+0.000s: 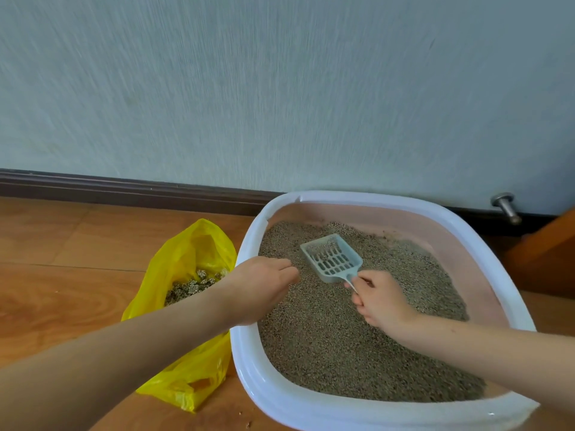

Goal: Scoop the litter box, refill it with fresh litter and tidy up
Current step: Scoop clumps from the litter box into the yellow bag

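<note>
A litter box (249, 362) with a white rim and pink inner walls sits on the floor against the wall, filled with grey-brown litter (342, 337). My right hand (379, 300) grips the handle of a pale blue slotted scoop (333, 258), whose head rests on the litter near the far side with a few grains in it. My left hand (264, 287) hovers over the box's left edge, fingers curled together, and nothing shows in it. A yellow plastic bag (193, 362) lies open left of the box, holding scooped clumps (193, 284).
Wooden floor (62, 275) extends to the left. A pale wall (280, 88) with a dark baseboard (124, 189) runs behind the box. A metal door stopper (505, 206) juts from the wall at right, beside a brown wooden edge (547, 244).
</note>
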